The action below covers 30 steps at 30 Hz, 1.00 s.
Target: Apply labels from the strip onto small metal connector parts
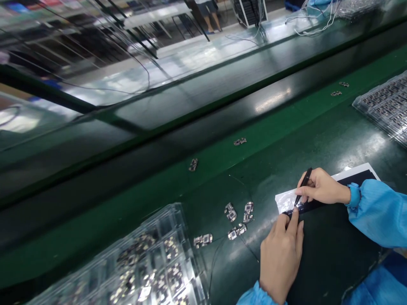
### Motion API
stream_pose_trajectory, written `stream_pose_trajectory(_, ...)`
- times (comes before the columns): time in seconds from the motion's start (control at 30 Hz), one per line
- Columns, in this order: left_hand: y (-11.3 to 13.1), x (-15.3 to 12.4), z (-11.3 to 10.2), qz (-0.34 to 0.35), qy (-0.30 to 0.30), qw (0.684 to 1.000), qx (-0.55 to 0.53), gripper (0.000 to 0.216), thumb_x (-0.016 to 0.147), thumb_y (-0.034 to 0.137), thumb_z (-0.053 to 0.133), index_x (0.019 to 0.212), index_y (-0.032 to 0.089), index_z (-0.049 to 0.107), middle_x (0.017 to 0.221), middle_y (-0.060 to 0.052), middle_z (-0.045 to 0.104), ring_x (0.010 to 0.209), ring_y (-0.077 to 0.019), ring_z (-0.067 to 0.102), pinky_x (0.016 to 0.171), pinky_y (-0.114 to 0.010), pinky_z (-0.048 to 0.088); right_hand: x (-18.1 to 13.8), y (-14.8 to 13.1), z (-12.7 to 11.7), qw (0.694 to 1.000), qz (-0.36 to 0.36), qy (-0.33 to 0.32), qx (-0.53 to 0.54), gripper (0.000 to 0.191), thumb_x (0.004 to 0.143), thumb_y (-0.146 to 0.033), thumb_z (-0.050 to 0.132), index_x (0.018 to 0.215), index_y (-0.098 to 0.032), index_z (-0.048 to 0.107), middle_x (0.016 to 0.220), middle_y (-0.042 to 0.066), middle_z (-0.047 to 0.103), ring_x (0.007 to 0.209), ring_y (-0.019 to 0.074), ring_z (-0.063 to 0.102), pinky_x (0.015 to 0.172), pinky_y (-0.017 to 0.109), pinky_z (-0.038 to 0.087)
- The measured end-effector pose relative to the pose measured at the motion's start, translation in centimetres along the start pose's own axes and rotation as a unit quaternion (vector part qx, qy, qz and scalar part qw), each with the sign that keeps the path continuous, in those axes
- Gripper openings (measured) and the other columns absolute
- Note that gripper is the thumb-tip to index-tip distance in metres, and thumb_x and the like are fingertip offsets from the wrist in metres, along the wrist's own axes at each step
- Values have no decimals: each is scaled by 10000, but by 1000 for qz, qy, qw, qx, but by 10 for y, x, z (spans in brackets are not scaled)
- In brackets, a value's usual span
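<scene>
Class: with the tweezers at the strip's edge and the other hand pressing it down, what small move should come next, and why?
Probably lift the tweezers gently: their tips sit at the strip edge in the right hand, while the left hand pins it.

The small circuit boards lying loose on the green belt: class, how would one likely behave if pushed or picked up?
Each small circuit board looks flat and thin, so probably light, sliding rather than rolling. Its exposed parts suggest fragility; the right hand holds tweezers.
</scene>
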State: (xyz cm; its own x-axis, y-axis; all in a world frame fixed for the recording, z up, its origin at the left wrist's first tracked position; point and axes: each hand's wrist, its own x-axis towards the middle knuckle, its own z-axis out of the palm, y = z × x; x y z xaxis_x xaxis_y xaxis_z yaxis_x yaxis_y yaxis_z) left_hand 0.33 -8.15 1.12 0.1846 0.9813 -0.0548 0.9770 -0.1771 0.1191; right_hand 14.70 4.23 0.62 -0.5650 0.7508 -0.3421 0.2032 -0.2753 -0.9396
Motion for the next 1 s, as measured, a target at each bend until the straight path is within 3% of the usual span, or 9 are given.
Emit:
stream_pose_trajectory(0.77,1,0,3,-23,-21,999,-36,359,914,274,379,1234,209,528,846,-37,564,671,-145,589,550,-242,458,0,-5,2,999,15,13,30,349,637,-416,726,688,-104,577,487,-6,590,441,93,577,440,187,453)
stream_pose_trajectory(0.9,-3,-4,-12,-26,-64,990,-126,374,903,281,396,1245,203,526,894,-59,581,733,-162,597,628,-270,488,0,-8,0,998,18,22,57,379,636,-454,708,681,-102,575,446,-9,584,414,101,577,408,184,444)
stream_pose_trajectory(1.0,-24,3,-33,-28,-99,971,-215,336,887,333,435,1153,216,604,872,-50,628,683,-141,601,625,-253,489,-3,-15,-5,996,1,32,86,373,651,-453,697,682,-104,569,449,1,599,412,110,586,407,192,451)
